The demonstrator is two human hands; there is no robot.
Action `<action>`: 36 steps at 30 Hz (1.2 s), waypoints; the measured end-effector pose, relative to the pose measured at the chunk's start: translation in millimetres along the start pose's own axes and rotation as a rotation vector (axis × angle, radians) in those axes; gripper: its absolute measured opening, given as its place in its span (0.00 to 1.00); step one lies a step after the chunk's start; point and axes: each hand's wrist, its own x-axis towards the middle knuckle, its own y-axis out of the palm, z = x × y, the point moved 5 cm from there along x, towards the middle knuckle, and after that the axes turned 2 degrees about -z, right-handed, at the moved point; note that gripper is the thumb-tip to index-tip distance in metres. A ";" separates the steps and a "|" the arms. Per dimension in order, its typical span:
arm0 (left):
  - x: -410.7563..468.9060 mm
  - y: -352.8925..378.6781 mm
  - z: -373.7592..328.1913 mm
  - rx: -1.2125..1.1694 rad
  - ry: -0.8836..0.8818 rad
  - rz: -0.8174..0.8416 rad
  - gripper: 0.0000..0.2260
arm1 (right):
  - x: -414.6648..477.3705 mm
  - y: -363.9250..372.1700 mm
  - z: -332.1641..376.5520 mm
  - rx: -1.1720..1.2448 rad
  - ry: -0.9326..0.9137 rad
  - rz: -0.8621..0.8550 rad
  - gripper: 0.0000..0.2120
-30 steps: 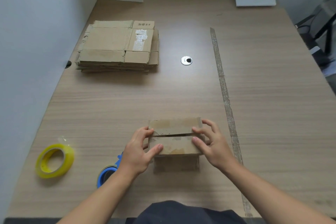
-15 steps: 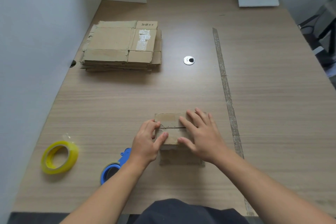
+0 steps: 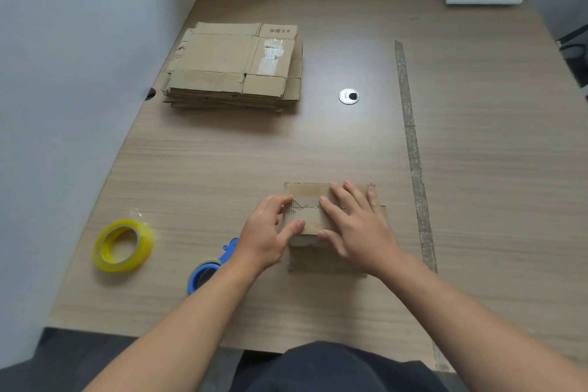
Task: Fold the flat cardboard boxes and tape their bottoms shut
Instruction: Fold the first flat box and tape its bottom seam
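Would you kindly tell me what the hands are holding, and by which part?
The left hand grips the cardboard box by its left edge, thumb on top; the right hand presses flat on its closed flaps.

One folded box [image 3: 307, 216]; one flat-box stack [image 3: 232, 64]; one yellow tape roll [image 3: 122, 266]; one blue dispenser [image 3: 229, 250].

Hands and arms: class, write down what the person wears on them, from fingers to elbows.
Nothing: the left hand and right hand are bare, with no gloves, rings or watch visible. The left forearm and right forearm show no sleeves. A dark garment lies at the bottom edge.
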 end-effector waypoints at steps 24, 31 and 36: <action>-98.3 -40.9 77.8 0.813 -0.349 0.118 0.40 | 10.6 0.6 4.2 0.088 0.050 -0.036 0.27; -96.1 -33.8 84.2 0.640 -0.315 0.070 0.41 | 11.5 -0.2 4.8 0.086 0.034 -0.032 0.27; -69.3 -60.4 61.3 0.475 -0.196 -0.047 0.40 | 12.7 1.1 -1.8 0.156 0.047 -0.011 0.27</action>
